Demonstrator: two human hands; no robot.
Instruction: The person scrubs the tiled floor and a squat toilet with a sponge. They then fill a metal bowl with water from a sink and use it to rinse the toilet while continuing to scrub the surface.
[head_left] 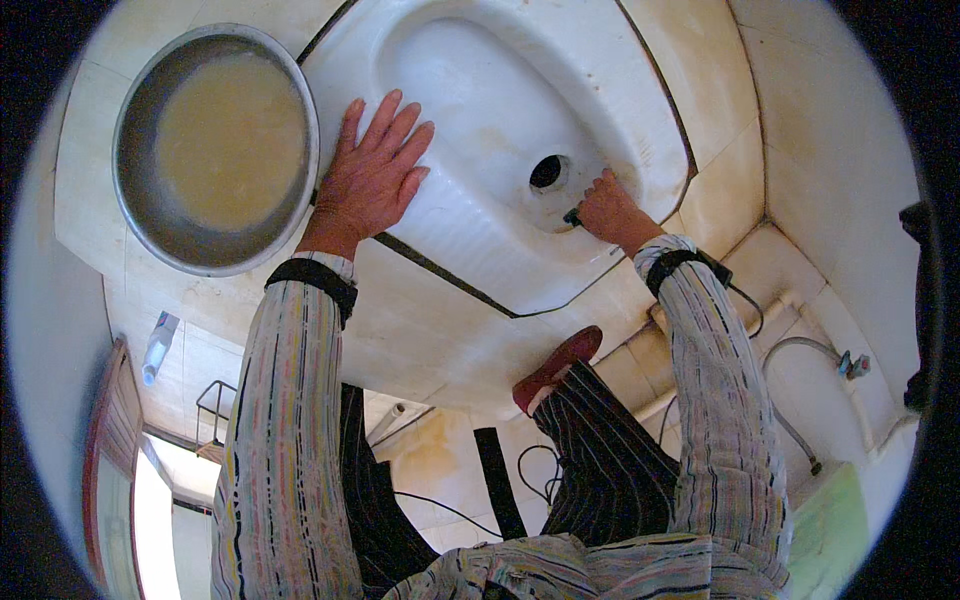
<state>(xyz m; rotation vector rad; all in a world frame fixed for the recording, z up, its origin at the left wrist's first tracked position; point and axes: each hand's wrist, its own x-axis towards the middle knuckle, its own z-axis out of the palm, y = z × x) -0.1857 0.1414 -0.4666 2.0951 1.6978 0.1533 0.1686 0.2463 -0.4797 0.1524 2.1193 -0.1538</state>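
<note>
Single wide fisheye view, head-worn, facing downward.

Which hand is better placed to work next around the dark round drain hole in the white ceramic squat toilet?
The right hand, probably: it holds a small dark object beside the drain hole, while the left hand spreads over the rim of the squat toilet, farther away.
</note>
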